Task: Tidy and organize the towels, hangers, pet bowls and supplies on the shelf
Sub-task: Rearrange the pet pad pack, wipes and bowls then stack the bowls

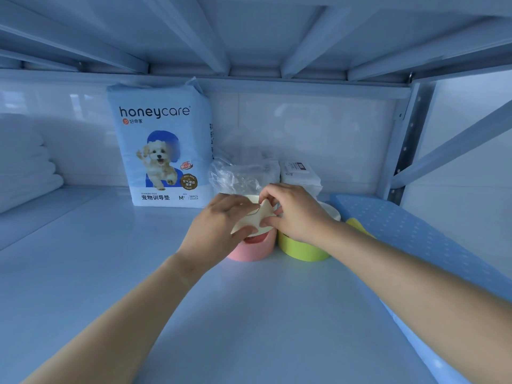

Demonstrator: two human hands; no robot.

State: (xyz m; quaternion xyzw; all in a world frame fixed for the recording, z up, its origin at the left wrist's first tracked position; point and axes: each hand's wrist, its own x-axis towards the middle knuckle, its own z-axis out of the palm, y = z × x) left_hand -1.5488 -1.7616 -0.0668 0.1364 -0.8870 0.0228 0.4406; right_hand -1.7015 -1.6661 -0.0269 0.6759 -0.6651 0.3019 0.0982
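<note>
A pink pet bowl [253, 249] and a green pet bowl [300, 249] stand side by side in the middle of the shelf [110, 259]. Over the pink bowl both hands hold one small cream-coloured piece [259, 218]. My left hand [221, 225] grips its lower left end. My right hand [293, 212] pinches its upper right end. What the piece is cannot be made out. The bowls' insides are mostly hidden by my hands.
A pack of honeycare pet training pads [160, 145] stands at the back. Clear plastic bags [238, 173] and a white packet [300, 173] lie behind the bowls. Folded white towels [22, 162] are stacked at far left. A blue dotted board [415, 239] runs along the right, a yellow thing [357, 224] beside it.
</note>
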